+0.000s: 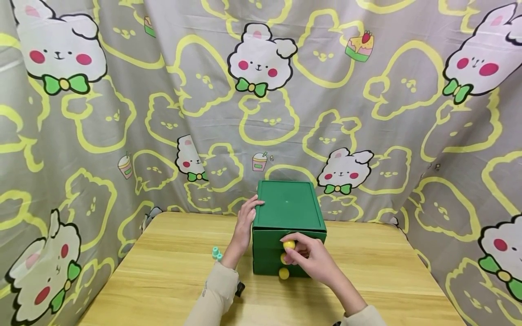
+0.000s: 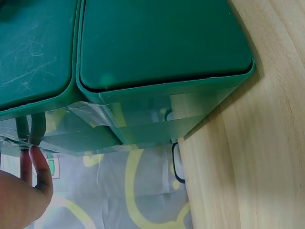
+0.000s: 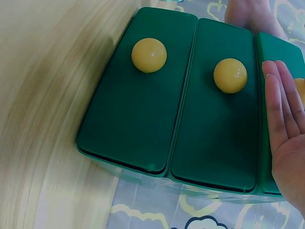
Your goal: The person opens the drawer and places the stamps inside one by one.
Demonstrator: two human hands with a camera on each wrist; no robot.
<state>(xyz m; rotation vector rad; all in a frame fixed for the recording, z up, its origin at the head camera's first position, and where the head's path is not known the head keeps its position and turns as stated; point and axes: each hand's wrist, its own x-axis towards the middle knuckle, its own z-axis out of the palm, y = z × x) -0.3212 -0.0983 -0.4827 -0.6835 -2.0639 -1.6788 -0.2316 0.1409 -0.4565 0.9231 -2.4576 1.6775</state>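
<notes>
A small green drawer cabinet [image 1: 287, 206] with three drawers stands on the wooden table [image 1: 163, 271]. Each drawer front carries a yellow knob. My left hand [image 1: 244, 222] lies flat against the cabinet's left side, fingers straight up to its top edge; in the left wrist view its fingers [image 2: 35, 162] touch the cabinet [image 2: 157, 43]. My right hand [image 1: 314, 260] is at the drawer fronts, fingertips by the top knob [image 1: 289, 244]. In the right wrist view the fingers [image 3: 281, 105] lie straight over the top drawer, half hiding its knob [image 3: 300, 86]. The middle knob [image 3: 230, 75] and bottom knob [image 3: 149, 55] show free.
Two small teal pieces [image 1: 216, 252] lie on the table just left of my left wrist. A grey cartoon-print curtain [image 1: 261, 113] hangs close behind and on both sides of the table. Bare wood stretches left, right and in front of the cabinet.
</notes>
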